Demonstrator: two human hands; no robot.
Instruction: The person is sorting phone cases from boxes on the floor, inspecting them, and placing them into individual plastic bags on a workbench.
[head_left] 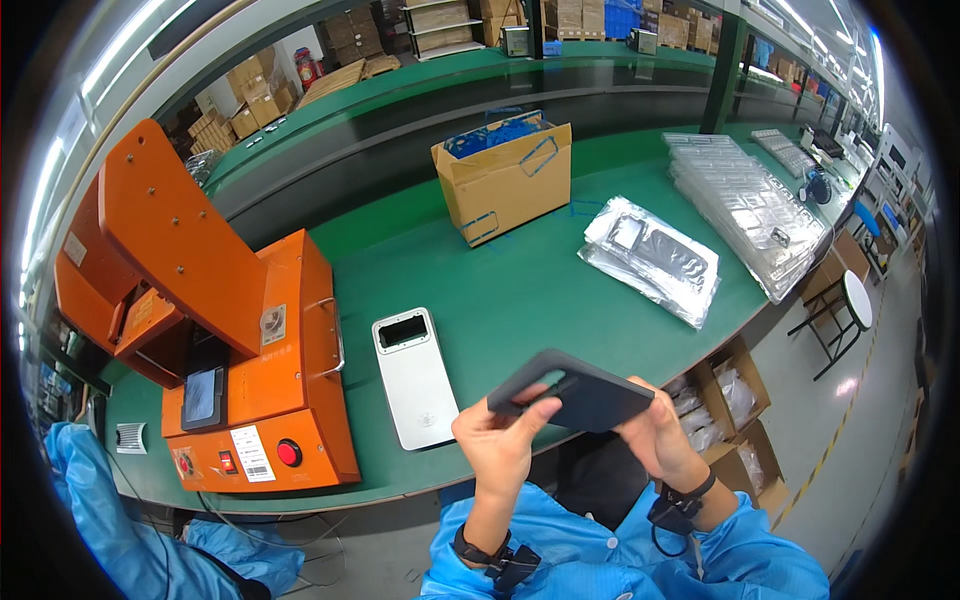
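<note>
Between both hands, above the near edge of the green bench, I hold a dark phone case (600, 395) tilted, with a cutout near its left end. My left hand (500, 440) grips that end, thumb on the near face. Closed on the right end is my right hand (662, 435), its fingers partly hidden. Left of my hands, a white phone-shaped plate (418, 385) with a dark rectangular window lies on the bench. Farther right is a stack of clear plastic bags (655, 262), the top one holding a dark case.
An orange press machine (300, 350) with a red button stands at left. An open cardboard box (515, 195) sits at the back middle. Clear plastic trays (745, 215) are stacked at right. Cartons (735, 400) stand below the bench, beside a stool (856, 300). Another person's blue sleeve (110, 510) shows lower left.
</note>
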